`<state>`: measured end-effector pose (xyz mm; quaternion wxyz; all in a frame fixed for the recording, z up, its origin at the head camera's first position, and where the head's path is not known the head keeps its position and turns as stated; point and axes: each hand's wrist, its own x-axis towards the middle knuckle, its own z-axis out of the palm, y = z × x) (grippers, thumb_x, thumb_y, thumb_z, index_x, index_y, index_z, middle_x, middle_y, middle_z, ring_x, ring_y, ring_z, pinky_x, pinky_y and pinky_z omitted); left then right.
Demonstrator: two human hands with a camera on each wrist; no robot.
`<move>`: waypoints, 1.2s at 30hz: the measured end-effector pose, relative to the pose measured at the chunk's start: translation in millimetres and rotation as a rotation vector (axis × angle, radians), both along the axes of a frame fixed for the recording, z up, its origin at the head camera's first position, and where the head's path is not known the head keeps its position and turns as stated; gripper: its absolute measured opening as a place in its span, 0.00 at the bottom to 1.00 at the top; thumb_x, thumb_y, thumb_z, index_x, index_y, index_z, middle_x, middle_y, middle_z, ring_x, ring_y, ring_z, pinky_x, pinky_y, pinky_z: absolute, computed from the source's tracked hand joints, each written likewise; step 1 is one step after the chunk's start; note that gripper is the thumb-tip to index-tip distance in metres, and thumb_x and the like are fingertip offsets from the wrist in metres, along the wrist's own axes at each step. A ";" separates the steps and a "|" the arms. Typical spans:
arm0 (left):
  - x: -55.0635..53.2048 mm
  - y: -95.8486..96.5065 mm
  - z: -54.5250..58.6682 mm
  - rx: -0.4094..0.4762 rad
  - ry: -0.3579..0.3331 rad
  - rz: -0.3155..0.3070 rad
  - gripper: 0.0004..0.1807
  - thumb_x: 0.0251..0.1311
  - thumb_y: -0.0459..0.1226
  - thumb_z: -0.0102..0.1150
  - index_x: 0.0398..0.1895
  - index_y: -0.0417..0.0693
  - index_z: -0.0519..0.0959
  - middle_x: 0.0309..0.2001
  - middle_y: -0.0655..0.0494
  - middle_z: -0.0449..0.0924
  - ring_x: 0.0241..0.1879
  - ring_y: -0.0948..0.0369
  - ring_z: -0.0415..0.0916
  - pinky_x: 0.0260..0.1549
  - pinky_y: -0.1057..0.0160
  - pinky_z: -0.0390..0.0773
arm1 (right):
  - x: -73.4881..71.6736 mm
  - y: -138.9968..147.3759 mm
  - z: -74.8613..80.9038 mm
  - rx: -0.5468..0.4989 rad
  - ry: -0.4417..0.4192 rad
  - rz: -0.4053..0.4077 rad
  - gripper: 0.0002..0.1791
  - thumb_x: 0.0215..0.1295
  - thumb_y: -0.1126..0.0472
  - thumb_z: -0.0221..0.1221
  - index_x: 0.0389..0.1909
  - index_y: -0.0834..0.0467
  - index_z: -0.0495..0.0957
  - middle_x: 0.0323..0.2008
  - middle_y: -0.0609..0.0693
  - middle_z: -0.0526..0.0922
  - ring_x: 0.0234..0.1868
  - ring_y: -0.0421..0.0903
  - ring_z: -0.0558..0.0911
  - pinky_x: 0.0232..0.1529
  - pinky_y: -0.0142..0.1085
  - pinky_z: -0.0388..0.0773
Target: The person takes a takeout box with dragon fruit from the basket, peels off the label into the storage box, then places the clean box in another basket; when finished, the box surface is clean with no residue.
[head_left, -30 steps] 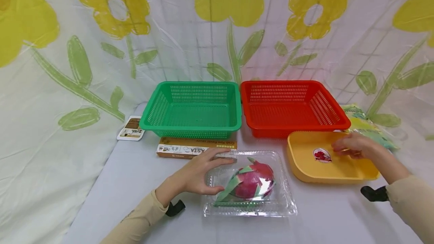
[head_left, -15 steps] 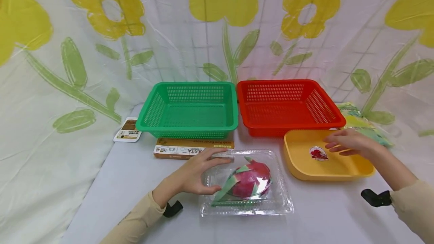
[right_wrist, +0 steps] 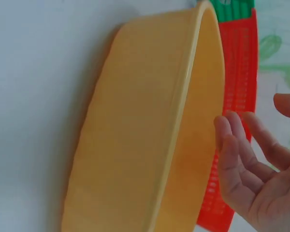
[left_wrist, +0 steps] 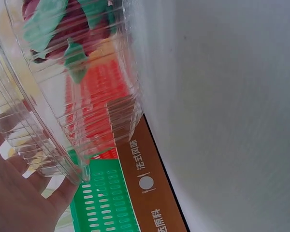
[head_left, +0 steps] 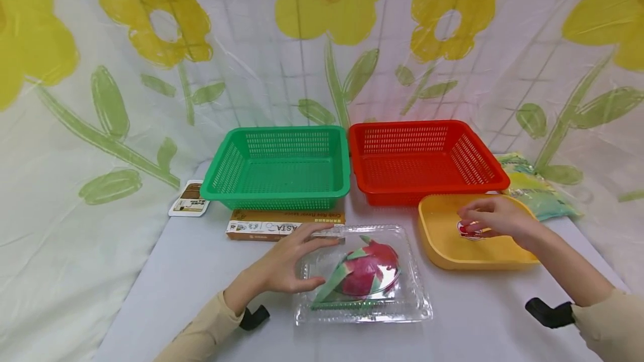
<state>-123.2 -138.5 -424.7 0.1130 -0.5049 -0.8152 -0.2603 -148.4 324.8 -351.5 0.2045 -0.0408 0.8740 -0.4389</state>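
Observation:
A clear plastic clamshell box lies on the table with a pink dragon fruit with green scales inside. My left hand rests at the box's left side, thumb and fingers spread over its left edge. In the left wrist view its fingertips are at the ribbed rim. Hovering over the yellow basin is my right hand, fingers loosely bent and holding nothing. A round red-and-white sticker on the basin's floor is partly behind those fingers.
Behind stand a green basket and a red basket. A brown pasta box lies before the green one, a small brown-and-white packet at its left. A green-yellow bag lies at right, by the flowered curtain.
My right hand has lifted a little and moved left across the basin, now overlapping the sticker. The left hand stays at the clear box. The whole head view has shifted slightly.

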 end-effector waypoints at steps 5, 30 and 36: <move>2.3 -1.4 -2.1 0.017 -0.004 0.008 0.37 0.55 0.55 0.61 0.68 0.53 0.70 0.71 0.46 0.61 0.70 0.53 0.58 0.60 0.43 0.69 | 7.8 -18.8 4.1 -0.008 0.074 0.016 0.27 0.71 0.54 0.57 0.60 0.72 0.72 0.48 0.64 0.83 0.42 0.54 0.85 0.40 0.39 0.84; 35.5 1.4 -7.0 0.168 -0.216 0.284 0.44 0.50 0.47 0.67 0.73 0.55 0.63 0.75 0.49 0.52 0.71 0.49 0.56 0.56 0.37 0.70 | -25.1 -106.1 -17.1 0.026 0.771 0.279 0.20 0.58 0.62 0.69 0.53 0.54 0.80 0.47 0.46 0.80 0.49 0.45 0.79 0.45 0.43 0.83; 48.3 6.1 -15.7 0.288 -0.302 0.361 0.44 0.50 0.45 0.66 0.74 0.59 0.61 0.76 0.48 0.47 0.72 0.43 0.54 0.55 0.33 0.67 | -41.6 -122.0 -20.9 0.118 0.901 0.356 0.25 0.56 0.60 0.71 0.56 0.55 0.80 0.53 0.51 0.77 0.53 0.51 0.78 0.44 0.44 0.84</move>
